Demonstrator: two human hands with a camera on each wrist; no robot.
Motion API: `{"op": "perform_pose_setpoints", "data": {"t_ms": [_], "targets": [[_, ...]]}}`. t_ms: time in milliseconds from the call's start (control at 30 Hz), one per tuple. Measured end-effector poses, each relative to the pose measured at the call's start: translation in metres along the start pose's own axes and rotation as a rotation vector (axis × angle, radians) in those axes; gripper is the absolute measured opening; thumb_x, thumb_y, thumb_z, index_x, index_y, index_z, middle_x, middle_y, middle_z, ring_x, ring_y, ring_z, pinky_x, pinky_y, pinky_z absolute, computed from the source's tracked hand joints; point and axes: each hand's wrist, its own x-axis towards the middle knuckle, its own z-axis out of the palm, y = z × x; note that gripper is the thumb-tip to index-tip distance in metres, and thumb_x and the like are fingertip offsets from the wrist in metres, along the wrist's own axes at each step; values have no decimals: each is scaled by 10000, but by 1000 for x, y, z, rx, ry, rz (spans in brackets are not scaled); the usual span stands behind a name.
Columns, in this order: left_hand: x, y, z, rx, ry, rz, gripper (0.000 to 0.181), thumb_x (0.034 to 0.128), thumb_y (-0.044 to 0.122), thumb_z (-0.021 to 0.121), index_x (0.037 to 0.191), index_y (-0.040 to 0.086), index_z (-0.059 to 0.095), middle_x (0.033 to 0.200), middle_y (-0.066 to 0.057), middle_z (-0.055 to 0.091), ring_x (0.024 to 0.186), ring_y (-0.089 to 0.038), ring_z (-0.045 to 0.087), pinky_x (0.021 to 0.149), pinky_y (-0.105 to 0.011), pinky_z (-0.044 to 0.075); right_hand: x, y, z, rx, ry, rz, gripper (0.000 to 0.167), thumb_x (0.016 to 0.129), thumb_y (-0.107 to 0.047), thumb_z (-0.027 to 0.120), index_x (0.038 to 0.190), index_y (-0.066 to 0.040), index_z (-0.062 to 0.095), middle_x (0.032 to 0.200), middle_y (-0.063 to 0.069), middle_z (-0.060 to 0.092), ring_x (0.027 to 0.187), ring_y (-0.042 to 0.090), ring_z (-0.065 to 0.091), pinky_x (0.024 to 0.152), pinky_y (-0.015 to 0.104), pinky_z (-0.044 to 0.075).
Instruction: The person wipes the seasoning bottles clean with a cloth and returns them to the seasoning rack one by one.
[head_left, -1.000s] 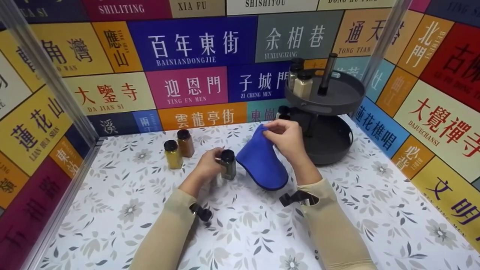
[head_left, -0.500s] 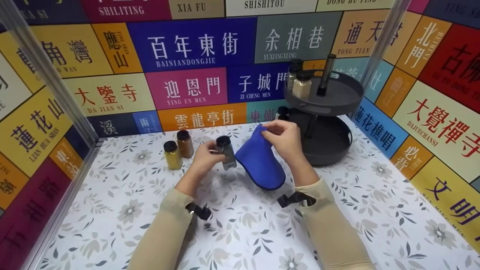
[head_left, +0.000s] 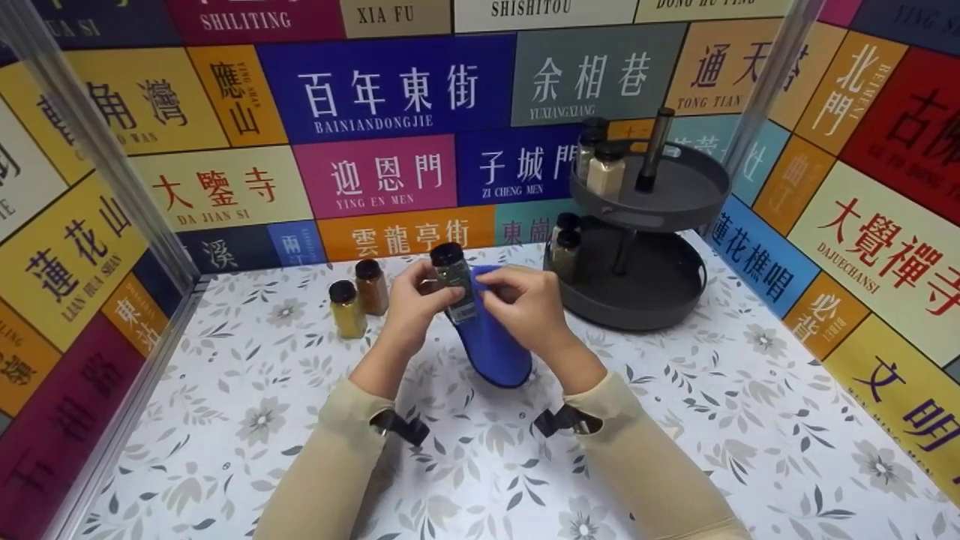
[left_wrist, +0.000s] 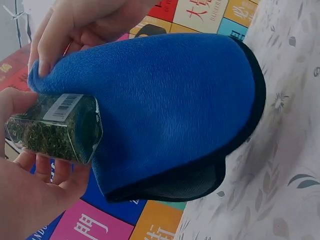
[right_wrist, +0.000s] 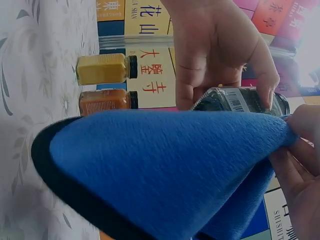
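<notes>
The left hand [head_left: 409,307] holds the herb jar [head_left: 451,274] to the left of the two-tier rack [head_left: 645,219], clear of the table [head_left: 225,450]. The fingers are bent around the jar body, parted by its width, with the thumb on the opposite side near a barcode label. The herb jar has a black lid and dark green, leafy contents; it is slightly tilted, the lid uppermost. The right hand [head_left: 529,307] is positioned between the herb jar and the two-tier rack. Its thumb and fingertips are closed together on the gathered upper end of the blue cloth [head_left: 495,349]. The blue cloth hangs from this pinch, left of the two-tier rack and just beside the herb jar; contact between cloth and jar cannot be confirmed. Black edging borders its rounded lower end. Farther left of the two-tier rack, the yellow jar [head_left: 348,315] and the orange-brown jar [head_left: 372,289] stand upright near each other on the table, both with black lids. On the upper tier, at the left side of the two-tier rack, stand the cream jar [head_left: 606,176] and, behind it, a second jar [head_left: 589,154]. Two further black-lidded jars [head_left: 566,259] stand at the left side of the lower tier. Behind the two-tier rack, colored panels [head_left: 382,94] with printed lettering cover the wall.
</notes>
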Motion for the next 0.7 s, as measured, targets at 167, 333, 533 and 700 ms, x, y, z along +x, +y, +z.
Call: {"op": "perform_pose_setpoints", "data": {"t_ms": [167, 333, 533, 700], "targets": [[1, 3, -2, -90, 65, -8, 294, 816, -24, 786, 1098, -3, 705, 1026, -84, 689, 950, -198, 722, 815, -335, 654, -1, 0, 0, -32, -78, -17, 180, 845, 10, 775, 956, -100, 864, 927, 49, 830, 729, 119, 747, 656, 246, 604], [1, 8, -2, -143, 89, -30, 299, 841, -36, 770, 1136, -10, 723, 1016, -84, 684, 947, -200, 720, 787, -341, 658, 2, 3, -5, -49, -154, 1, 186, 825, 7, 757, 943, -89, 863, 913, 51, 829, 679, 112, 727, 632, 256, 597], [-2, 9, 3, -131, 9, -69, 399, 881, 22, 762, 1272, -25, 698, 1094, -96, 702, 977, -182, 716, 788, -314, 649, 3, 4, -7, -59, -84, -13, 169, 821, 27, 772, 925, -73, 860, 869, 58, 818, 636, 104, 644, 604, 203, 520], [-6, 5, 9, -29, -107, -71, 427, 883, 83, 780, 1287, -32, 704, 1110, -96, 733, 956, -160, 715, 763, -290, 635, 4, 6, -9, -3, 48, -16, 200, 831, 78, 772, 958, -53, 856, 901, 85, 820, 718, 146, 725, 658, 164, 560]]}}
